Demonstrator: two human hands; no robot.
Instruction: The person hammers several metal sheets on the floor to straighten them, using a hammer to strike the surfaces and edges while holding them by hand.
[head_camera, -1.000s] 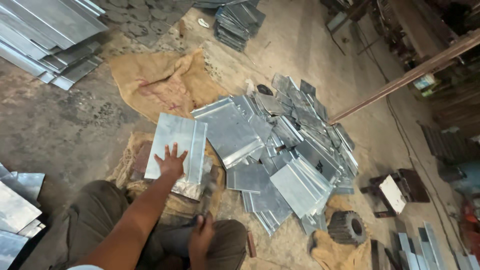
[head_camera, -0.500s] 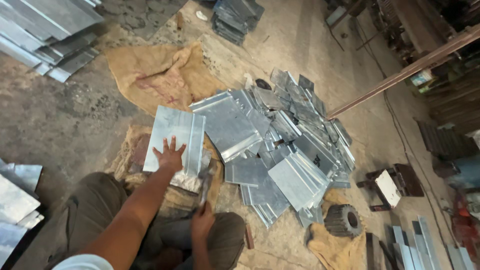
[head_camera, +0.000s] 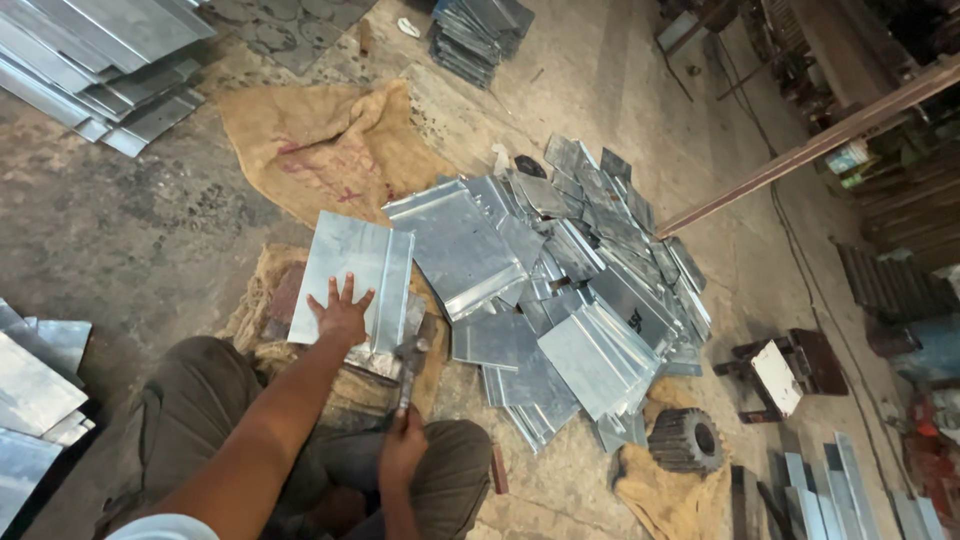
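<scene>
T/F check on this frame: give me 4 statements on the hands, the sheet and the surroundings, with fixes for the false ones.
1. The left hand lies flat, fingers spread, on a metal sheet. True.
2. The right hand is empty. False: it grips a hammer.
3. The sheet pile lies to the person's right. True.
4. The toothed gear sits on top of the pile. False: it rests on burlap beside it.

Head view, steeply down, floor-close
</scene>
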